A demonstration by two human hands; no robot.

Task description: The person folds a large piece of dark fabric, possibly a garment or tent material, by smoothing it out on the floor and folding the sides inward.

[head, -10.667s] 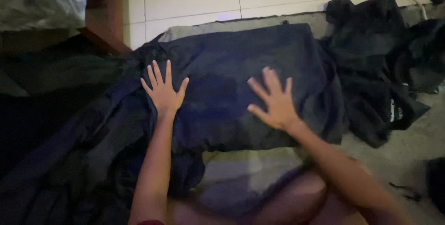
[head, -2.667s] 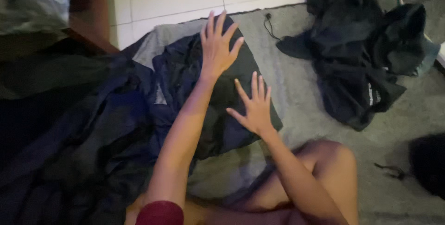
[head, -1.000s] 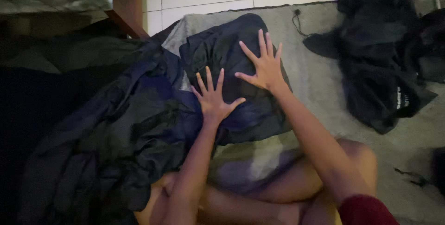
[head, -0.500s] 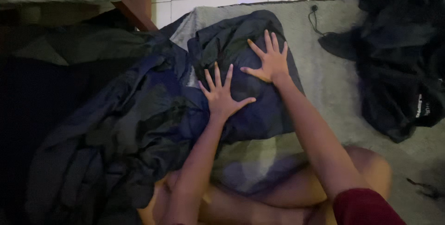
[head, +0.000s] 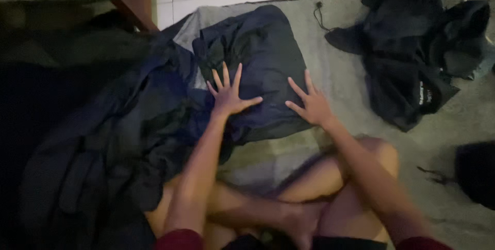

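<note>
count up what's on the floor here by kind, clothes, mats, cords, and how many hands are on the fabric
Dark garments: 3, the folded one under both hands, the spread one on the left, the crumpled pile on the right
Grey mat: 1
Black cord: 1
Hands flat on the folded garment: 2, left hand, right hand
Total: 7

— What can't you make out from up here?

— The dark heap [head: 82, 167] at the lower left runs off the frame's edge, too murky to tell its folds apart. My left hand [head: 229, 98] and right hand [head: 309, 106] cover part of the folded dark garment [head: 263, 49].

— And on the right?

— A black shape [head: 477, 172] at the right edge is cut off and blurred; I can't tell what it is.
</note>
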